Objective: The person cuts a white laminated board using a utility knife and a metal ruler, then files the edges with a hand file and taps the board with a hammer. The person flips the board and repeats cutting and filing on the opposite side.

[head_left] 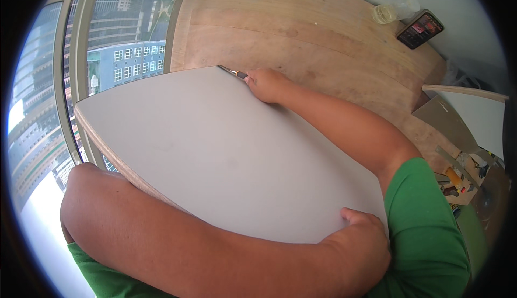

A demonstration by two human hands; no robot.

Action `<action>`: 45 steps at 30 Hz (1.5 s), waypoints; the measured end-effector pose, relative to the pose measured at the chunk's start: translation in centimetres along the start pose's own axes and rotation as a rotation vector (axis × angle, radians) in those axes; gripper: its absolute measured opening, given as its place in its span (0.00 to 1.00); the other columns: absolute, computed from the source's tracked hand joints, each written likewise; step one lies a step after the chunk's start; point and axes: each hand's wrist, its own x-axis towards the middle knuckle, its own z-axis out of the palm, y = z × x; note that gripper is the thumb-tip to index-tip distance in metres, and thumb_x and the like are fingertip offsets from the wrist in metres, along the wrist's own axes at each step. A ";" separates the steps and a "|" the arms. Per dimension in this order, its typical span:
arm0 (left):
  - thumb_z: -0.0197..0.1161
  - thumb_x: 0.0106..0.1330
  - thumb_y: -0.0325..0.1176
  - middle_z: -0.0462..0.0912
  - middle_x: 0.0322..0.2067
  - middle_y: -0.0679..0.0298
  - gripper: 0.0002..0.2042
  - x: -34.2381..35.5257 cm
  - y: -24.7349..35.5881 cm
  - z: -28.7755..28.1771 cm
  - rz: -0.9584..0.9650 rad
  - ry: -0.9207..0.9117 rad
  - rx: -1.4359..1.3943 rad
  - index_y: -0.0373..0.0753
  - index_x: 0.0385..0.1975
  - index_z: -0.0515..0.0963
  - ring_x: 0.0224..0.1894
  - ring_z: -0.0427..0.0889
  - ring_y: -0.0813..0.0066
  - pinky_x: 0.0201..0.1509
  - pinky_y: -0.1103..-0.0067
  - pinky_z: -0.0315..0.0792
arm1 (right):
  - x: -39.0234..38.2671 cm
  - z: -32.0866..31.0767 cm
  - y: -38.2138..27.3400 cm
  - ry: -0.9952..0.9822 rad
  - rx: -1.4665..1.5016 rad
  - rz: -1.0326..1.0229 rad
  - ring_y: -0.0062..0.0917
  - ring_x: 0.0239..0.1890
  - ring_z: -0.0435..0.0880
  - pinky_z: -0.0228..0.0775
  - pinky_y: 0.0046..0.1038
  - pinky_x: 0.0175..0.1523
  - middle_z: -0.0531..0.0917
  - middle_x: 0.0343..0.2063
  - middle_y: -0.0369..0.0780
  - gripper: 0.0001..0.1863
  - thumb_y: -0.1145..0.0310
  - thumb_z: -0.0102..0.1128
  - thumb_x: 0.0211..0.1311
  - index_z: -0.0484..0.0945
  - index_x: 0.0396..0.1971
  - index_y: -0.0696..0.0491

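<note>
A large pale grey-white board with a layered wood edge lies tilted in front of me, reaching toward the window. At its far edge my right hand is closed around a slim tool with a dark handle, a gold-coloured band and a narrow dark tip. The tip touches the board's far edge; its exact kind cannot be made out. My left forearm crosses along the near side. My left hand grips the board's near right edge, thumb on the face and the other fingers hidden.
A wooden surface extends behind the board. On it at the far right are a phone and a clear cup with yellowish contents. Window frames stand at left. Board pieces and scattered tools lie at right.
</note>
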 end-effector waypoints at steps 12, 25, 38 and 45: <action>0.64 0.64 0.46 0.86 0.51 0.44 0.24 -1.2 -0.4 -0.8 0.064 0.007 0.068 0.33 0.51 0.86 0.54 0.84 0.45 0.55 0.51 0.79 | -0.2 -1.0 -0.4 -0.078 -0.013 0.005 0.47 0.48 0.83 0.74 0.46 0.54 0.85 0.44 0.50 0.18 0.57 0.47 0.78 0.82 0.45 0.55; 0.65 0.62 0.44 0.84 0.51 0.37 0.24 -0.3 0.0 0.0 0.007 0.001 0.089 0.31 0.51 0.86 0.56 0.81 0.38 0.57 0.47 0.78 | -11.7 -2.2 5.8 -0.077 0.014 0.032 0.50 0.47 0.83 0.74 0.48 0.53 0.85 0.43 0.53 0.15 0.63 0.49 0.76 0.81 0.46 0.57; 0.65 0.61 0.39 0.81 0.52 0.31 0.24 -1.8 1.2 0.5 -0.199 0.198 0.000 0.26 0.52 0.84 0.58 0.79 0.35 0.62 0.43 0.74 | -26.8 -3.3 13.2 -0.049 0.026 0.156 0.46 0.38 0.82 0.75 0.42 0.46 0.84 0.38 0.49 0.17 0.67 0.51 0.75 0.78 0.59 0.51; 0.64 0.62 0.39 0.82 0.52 0.31 0.24 -2.0 0.9 0.5 -0.136 0.181 0.010 0.25 0.51 0.84 0.59 0.79 0.35 0.61 0.44 0.75 | -34.0 -4.3 16.0 -0.085 0.009 0.269 0.44 0.37 0.83 0.75 0.40 0.45 0.83 0.37 0.49 0.18 0.67 0.51 0.75 0.77 0.61 0.51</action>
